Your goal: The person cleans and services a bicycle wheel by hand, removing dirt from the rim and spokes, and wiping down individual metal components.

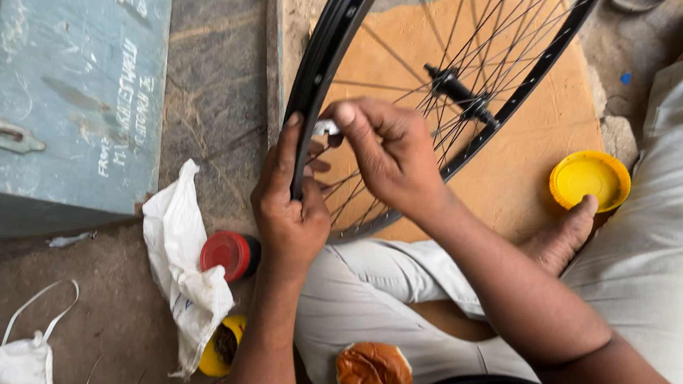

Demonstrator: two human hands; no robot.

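A bicycle wheel rim (323,55) is gripped and worked at by two hands.

The rim is clasped by the left hand (287,204); just beside that grip, a small silver tool (325,127) is pinched by the right hand (391,155), with the hub (457,93) beyond it.

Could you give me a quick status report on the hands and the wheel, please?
Left hand grips the rim. Right hand pinches a small metal tool at the spokes. Nothing in the way.
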